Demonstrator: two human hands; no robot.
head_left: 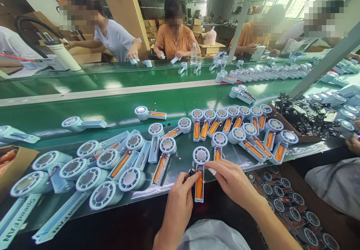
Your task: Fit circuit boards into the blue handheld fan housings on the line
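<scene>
A small light-blue hand-fan half shell lies at the near edge of the green bench, its round white head away from me and an orange battery in its open handle. My left hand pinches a small dark part at the handle's left side. My right hand rests its curled fingers on the handle's right side, thumb and forefinger together over the battery.
Several more fan shells with orange batteries crowd the bench ahead and to the left. A cardboard tray of black parts sits at the right. A green conveyor belt runs behind. Other people sit across. A box of fan heads is below right.
</scene>
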